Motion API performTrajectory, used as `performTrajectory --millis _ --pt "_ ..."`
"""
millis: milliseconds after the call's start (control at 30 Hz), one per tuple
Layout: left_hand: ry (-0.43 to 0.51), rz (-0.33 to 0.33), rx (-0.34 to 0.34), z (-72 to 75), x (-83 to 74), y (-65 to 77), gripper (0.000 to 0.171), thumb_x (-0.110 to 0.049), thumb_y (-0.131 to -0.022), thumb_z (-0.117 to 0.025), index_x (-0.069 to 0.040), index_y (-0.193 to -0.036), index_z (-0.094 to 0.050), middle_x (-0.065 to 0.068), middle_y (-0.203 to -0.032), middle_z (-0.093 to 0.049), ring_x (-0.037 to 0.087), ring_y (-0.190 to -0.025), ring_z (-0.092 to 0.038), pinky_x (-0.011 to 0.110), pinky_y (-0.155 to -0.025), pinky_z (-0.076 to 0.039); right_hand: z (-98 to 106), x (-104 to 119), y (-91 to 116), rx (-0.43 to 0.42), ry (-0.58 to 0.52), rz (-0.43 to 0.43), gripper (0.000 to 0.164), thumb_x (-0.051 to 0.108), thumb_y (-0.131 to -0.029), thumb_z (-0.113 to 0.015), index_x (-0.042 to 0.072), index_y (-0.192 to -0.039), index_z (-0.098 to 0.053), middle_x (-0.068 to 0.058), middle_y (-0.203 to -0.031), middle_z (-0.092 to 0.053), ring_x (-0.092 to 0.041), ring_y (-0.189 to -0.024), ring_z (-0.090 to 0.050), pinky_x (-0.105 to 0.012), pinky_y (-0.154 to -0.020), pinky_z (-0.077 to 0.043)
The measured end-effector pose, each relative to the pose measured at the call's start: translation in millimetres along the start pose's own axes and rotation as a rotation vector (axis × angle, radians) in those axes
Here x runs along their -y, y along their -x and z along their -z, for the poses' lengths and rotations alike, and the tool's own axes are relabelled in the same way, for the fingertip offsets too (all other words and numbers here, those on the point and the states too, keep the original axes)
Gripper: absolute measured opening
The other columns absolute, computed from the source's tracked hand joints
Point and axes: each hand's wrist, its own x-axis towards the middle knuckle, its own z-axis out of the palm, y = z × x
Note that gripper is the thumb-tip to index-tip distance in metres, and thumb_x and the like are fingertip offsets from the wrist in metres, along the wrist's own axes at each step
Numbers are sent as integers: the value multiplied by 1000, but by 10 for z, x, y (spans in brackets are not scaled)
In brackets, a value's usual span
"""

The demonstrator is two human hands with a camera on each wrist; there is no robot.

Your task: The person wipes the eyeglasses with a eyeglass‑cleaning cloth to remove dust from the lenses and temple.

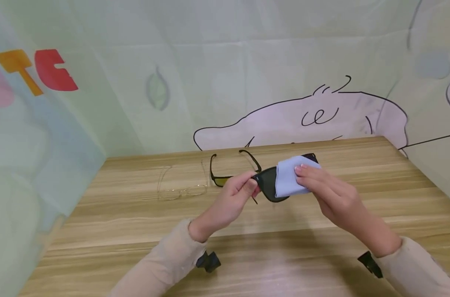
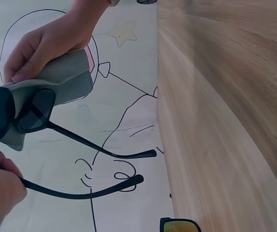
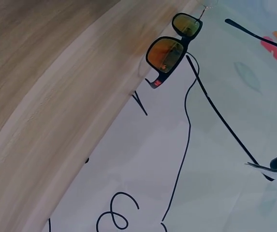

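Observation:
My left hand [image 1: 226,202] grips a pair of black sunglasses [image 1: 267,184] by one end of the frame, thumb near the hinge. A light blue cloth [image 1: 289,178] is folded over the other lens, and my right hand [image 1: 334,198] pinches it there. The left wrist view shows the cloth [image 2: 73,72] around the bridge and lens, with both temples [image 2: 80,140] unfolded. The sunglasses are held up above the table. In the right wrist view one temple [image 3: 220,113] shows, while the right hand itself is out of frame.
Behind the held pair, black-framed glasses with yellowish lenses [image 1: 221,181] lie with temples unfolded on the wooden table [image 1: 136,231]. Left of them is a thin wire-framed pair [image 1: 182,192]. A printed cloth backdrop [image 1: 210,82] stands along the table's far edge.

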Motion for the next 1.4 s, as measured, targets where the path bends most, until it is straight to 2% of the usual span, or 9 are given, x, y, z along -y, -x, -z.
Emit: performTrajectory --millis 267,400,500,667,800,900,1067,1300,1400 --pt "76 18 -43 66 19 18 57 -50 -88 -43 7 -84 -45 7 -76 -40 17 -78 -42 28 -72 -34 39 48 13 -39 1 34 25 9 -98 -48 -6 -90 -66 -18 -94 -69 -16 -110 -59 -23 -94 -42" --pt "86 35 -44 96 -17 44 59 -52 -87 -44 7 -87 -47 6 -77 -40 22 -79 -40 29 -73 -34 67 48 52 -34 18 24 25 10 -98 -48 -6 -91 -66 -18 -94 -69 -14 -110 -59 -22 -94 -42" --pt "77 21 -22 109 -42 56 59 -51 -88 -43 9 -90 -48 6 -77 -40 25 -77 -40 29 -72 -34 96 10 102 -16 47 3 25 11 -98 -47 -6 -93 -65 -18 -95 -69 -12 -110 -58 -20 -95 -40" --pt "28 -10 39 112 -71 75 53 -47 -90 -42 6 -88 -49 5 -79 -42 19 -77 -41 27 -71 -38 134 -62 166 -27 96 -36 25 12 -99 -47 -4 -94 -65 -16 -96 -69 -10 -109 -59 -17 -93 -40" --pt "-11 5 69 96 -99 91 51 -48 -90 -40 2 -87 -49 4 -80 -43 25 -79 -42 27 -72 -38 162 -97 168 -40 105 -55 26 14 -99 -48 -5 -94 -65 -16 -97 -68 -10 -109 -58 -18 -94 -40" --pt "-26 9 84 81 -114 96 51 -49 -90 -39 1 -85 -49 10 -79 -43 31 -77 -40 27 -71 -37 161 -112 133 -58 94 -54 26 14 -98 -49 -5 -94 -65 -16 -98 -68 -12 -109 -59 -20 -94 -41" --pt "-25 -1 109 59 -116 84 49 -48 -90 -39 1 -84 -48 20 -77 -39 28 -72 -38 28 -67 -34 130 -116 51 -77 76 -39 26 15 -98 -50 -6 -94 -65 -17 -97 -68 -14 -108 -60 -21 -94 -41" --pt "-73 -3 59 33 -110 55 44 -44 -92 -39 -1 -85 -49 4 -78 -43 26 -75 -41 28 -68 -36 22 -88 -31 -63 67 10 23 13 -97 -51 -3 -94 -66 -17 -93 -69 -25 -95 -65 -26 -94 -43" --pt "-75 -6 22 26 -100 44 46 -45 -92 -39 -1 -84 -49 3 -78 -43 21 -74 -41 28 -68 -35 -4 -63 -39 -51 39 28 24 12 -97 -50 -5 -93 -66 -18 -92 -68 -25 -94 -66 -26 -93 -43"
